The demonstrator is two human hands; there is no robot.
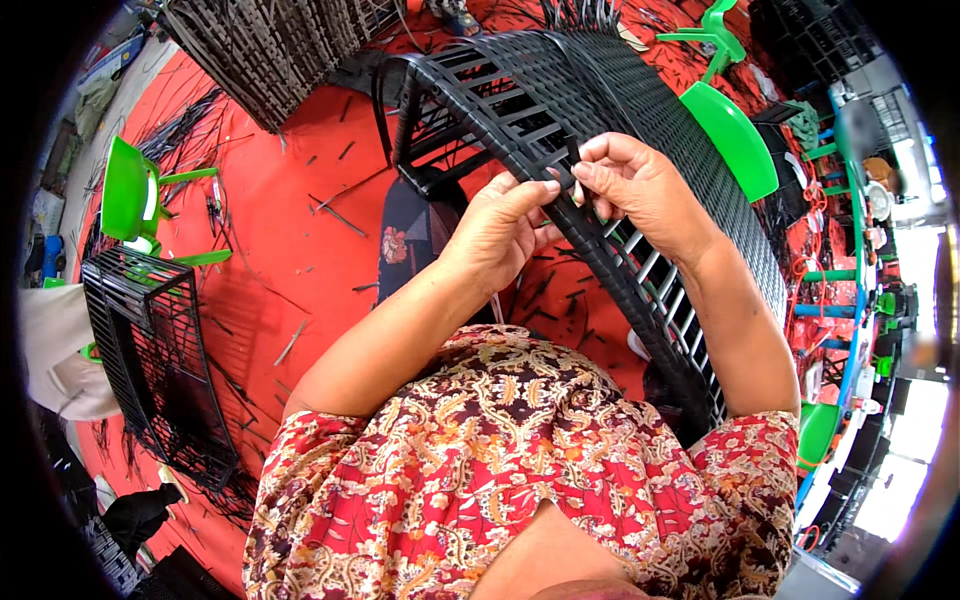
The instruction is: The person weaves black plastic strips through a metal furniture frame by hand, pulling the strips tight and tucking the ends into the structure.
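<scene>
A long black wicker piece (pixel 620 90), woven from flat plastic strips over a frame, stands tilted in front of me. Its near edge is a rail (pixel 520 165) wrapped in black strip, with open slots beside it. My left hand (pixel 505 228) is closed around this rail, its thumb pressing on top. Just to the right, my right hand (pixel 645 195) pinches a short dark strip (pixel 573 150) between thumb and fingers. The two hands almost meet over the rail. Some fingertips are hidden behind it.
Strip scraps (pixel 340 218) litter the red floor (pixel 300 160). Green plastic stools (pixel 130 190) stand left and right, one chair seat (pixel 735 140) close behind the wicker. A black wire frame (pixel 150 350) is at left, near another person's trousers (pixel 60 350). A brown woven piece (pixel 270 50) stands far left.
</scene>
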